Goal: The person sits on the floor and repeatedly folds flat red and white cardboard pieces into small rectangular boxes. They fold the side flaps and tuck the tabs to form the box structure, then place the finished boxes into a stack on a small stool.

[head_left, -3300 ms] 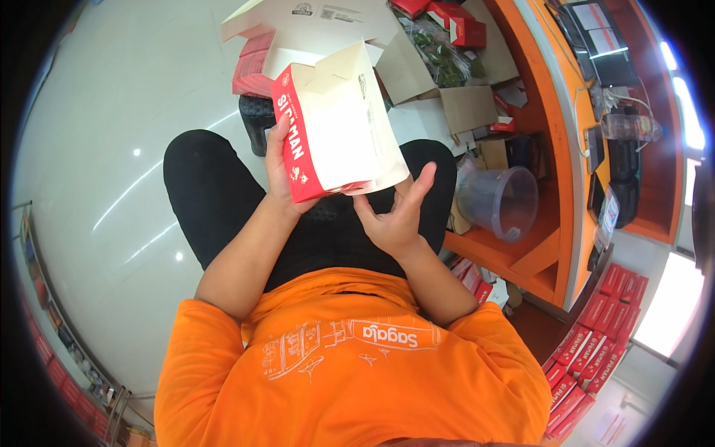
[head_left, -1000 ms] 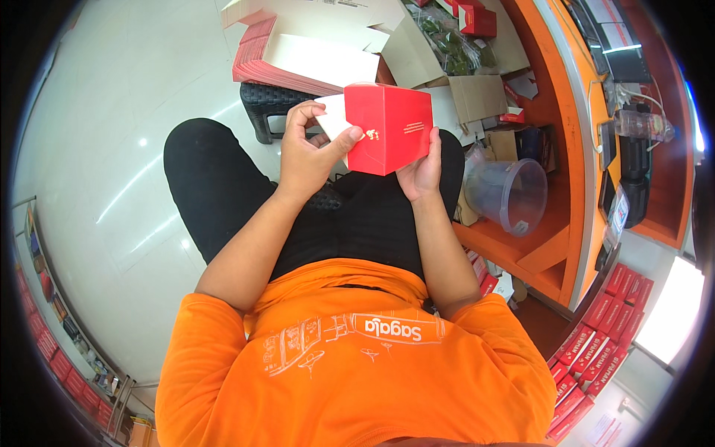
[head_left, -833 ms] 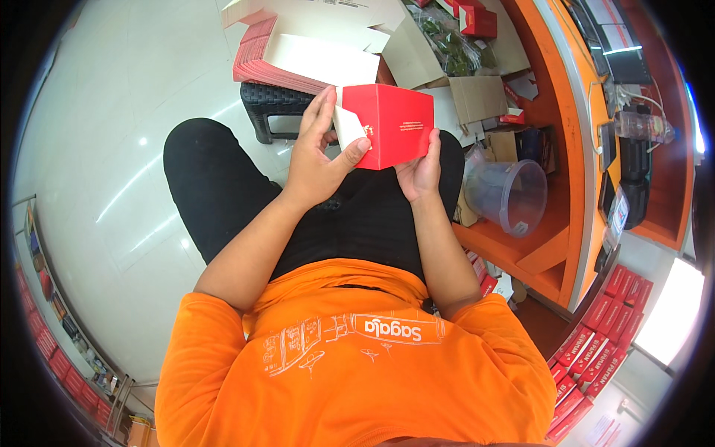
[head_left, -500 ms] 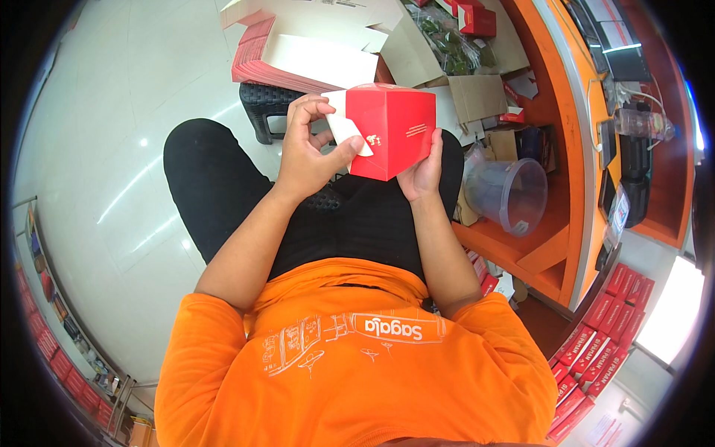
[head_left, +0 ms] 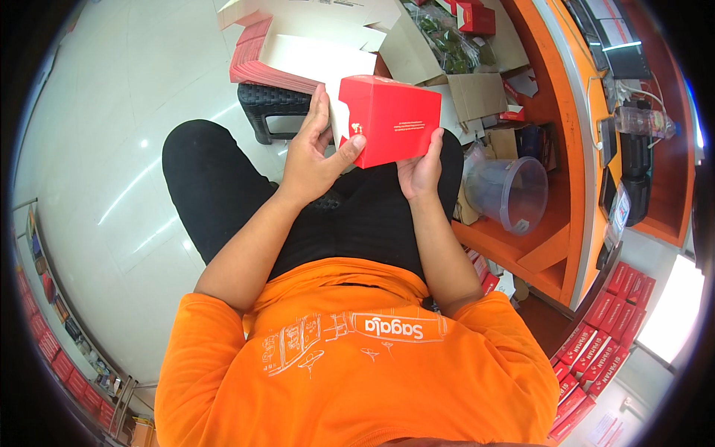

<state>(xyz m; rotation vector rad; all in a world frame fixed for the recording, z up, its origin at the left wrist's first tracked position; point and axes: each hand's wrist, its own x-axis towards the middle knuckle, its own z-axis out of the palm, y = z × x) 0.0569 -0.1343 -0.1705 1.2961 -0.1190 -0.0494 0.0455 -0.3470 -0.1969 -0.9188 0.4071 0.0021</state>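
Both hands grip the small red folded cardboard box (head_left: 393, 119) above my lap: my left hand (head_left: 314, 160) curls around its left end, fingers up along the white flap and thumb pressed on the red face, while my right hand (head_left: 419, 170) cups its lower right corner from beneath. Forearms rise from my orange shirt (head_left: 357, 365), elbows bent. Just beyond the box sits a black woven stool (head_left: 272, 112) bearing a stack of flat red carton blanks (head_left: 257, 63). A clear plastic bucket (head_left: 506, 190) stands near my right knee; pale glossy floor (head_left: 112, 149) lies open on my left.
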